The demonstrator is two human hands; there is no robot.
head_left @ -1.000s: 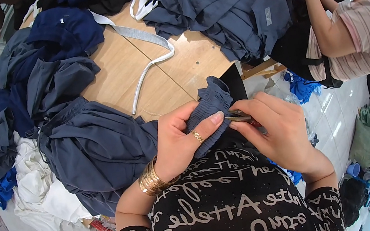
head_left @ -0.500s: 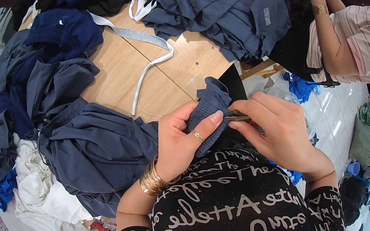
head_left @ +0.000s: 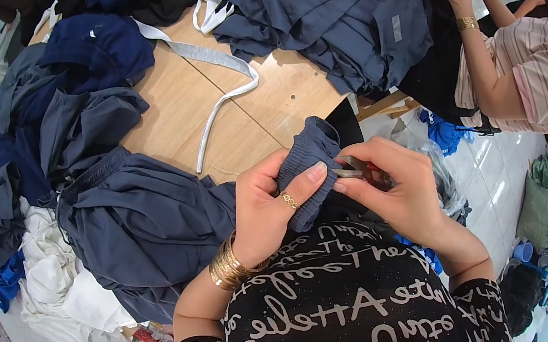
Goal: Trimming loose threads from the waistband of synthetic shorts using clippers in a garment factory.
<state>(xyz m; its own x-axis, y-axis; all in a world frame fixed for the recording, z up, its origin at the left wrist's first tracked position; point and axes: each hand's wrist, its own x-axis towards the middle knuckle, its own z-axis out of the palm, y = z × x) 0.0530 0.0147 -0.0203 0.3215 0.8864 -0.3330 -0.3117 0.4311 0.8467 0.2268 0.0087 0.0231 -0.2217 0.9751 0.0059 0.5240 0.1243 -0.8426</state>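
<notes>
My left hand [head_left: 265, 205] is closed round a gathered elastic waistband [head_left: 311, 154] of dark blue-grey cloth, thumb pressed on its ribbed face. In my right hand [head_left: 396, 187] are small metal thread snips [head_left: 354, 171] with a bit of red showing. The snips' tips are at the waistband's right edge; whether they touch a thread is too small to tell. A dark blue-grey garment [head_left: 145, 221] with a gathered waist lies to the left of my left hand. How it joins the held piece, if at all, is hidden.
A grey-and-white strip [head_left: 214, 54] curls over the wooden table [head_left: 169, 109]. Dark grey garments [head_left: 327, 10] are heaped at the far side, navy ones [head_left: 98, 52] at far left. White cloth [head_left: 67, 278] lies at left. A co-worker in a striped shirt [head_left: 526, 74] works at right.
My right hand has shifted slightly, and the snips show more of their blades and red part. The waistband has tilted a little. The co-worker's hands have moved.
</notes>
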